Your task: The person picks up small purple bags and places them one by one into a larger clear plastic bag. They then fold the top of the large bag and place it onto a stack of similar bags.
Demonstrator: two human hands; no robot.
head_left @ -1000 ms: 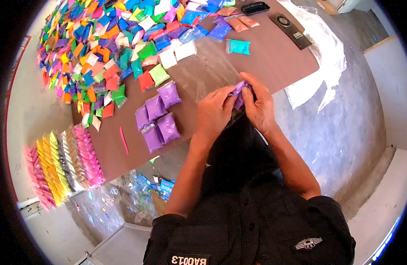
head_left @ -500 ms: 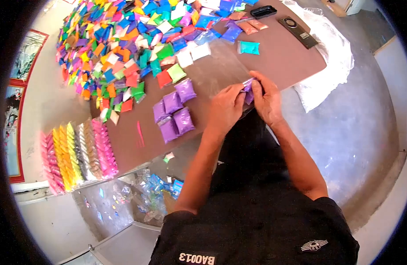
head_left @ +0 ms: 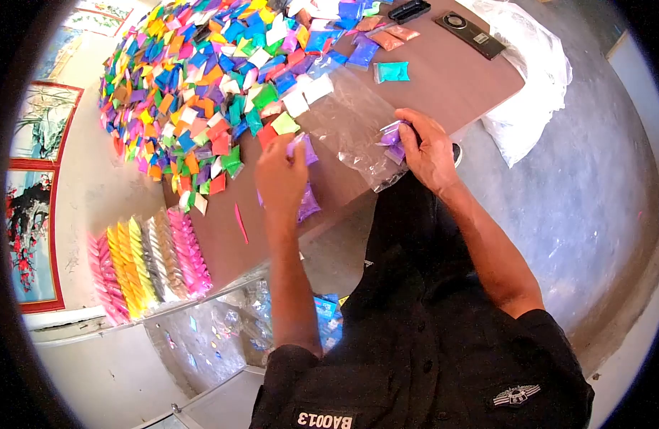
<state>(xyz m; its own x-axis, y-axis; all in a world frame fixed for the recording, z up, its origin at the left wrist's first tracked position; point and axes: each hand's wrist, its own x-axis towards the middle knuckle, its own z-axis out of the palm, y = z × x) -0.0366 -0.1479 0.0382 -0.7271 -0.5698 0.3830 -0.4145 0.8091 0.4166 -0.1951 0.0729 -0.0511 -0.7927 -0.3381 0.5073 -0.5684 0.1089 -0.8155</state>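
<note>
My right hand [head_left: 431,151] is closed around small purple packets [head_left: 394,143] in clear wrap, pinched between thumb and fingers near the table's front edge. To the left, my left hand [head_left: 281,171] reaches over a group of purple packets on the table. Its curled fingers close on the upper purple packet [head_left: 306,149] of that group, and the hand covers much of the others. Another purple packet [head_left: 309,203] shows beside my left wrist. Between my hands a clear plastic bag [head_left: 365,132] lies flat, its end at the table edge.
A large heap of coloured packets [head_left: 201,86] covers the table's far left. Filled sleeves of packets [head_left: 147,264] lie at the left end, near a pink strip [head_left: 241,223]. A teal packet [head_left: 392,71], a phone [head_left: 469,34] and a white sack [head_left: 530,79] are right.
My left hand has left my right hand and moved left to the purple packets. My right hand keeps its hold. The clear bag now shows more fully between them.
</note>
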